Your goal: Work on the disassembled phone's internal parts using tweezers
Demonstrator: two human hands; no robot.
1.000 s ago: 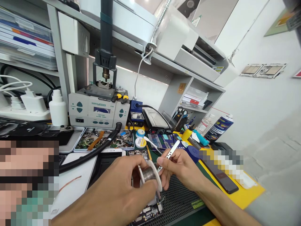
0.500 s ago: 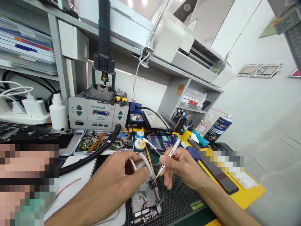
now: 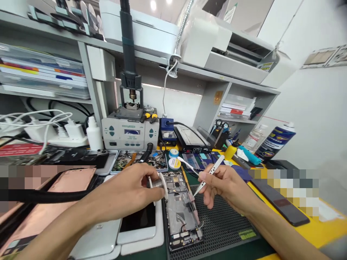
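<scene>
My left hand [image 3: 132,187] is closed around a small spool of solder wire [image 3: 158,183], held just above the top of an opened phone [image 3: 181,209] whose circuit board lies exposed on a black perforated mat [image 3: 219,224]. My right hand [image 3: 227,186] pinches white tweezers [image 3: 210,175], tips pointing down and left toward the phone's upper right edge. Both hands hover close together over the phone.
A grey hot-air rework station [image 3: 130,131] stands behind, its black hose [image 3: 40,195] crossing the left side. A parts tray [image 3: 141,160], solder tins [image 3: 173,162], a white phone [image 3: 135,225], a dark phone [image 3: 279,202], a blue spray can [image 3: 276,139] and a white bottle [image 3: 94,134] surround the mat.
The view shifted rightward and down. My left hand carried the spool a little to the left, off the tweezers' tips, and the opened phone now shows fully between the hands.
</scene>
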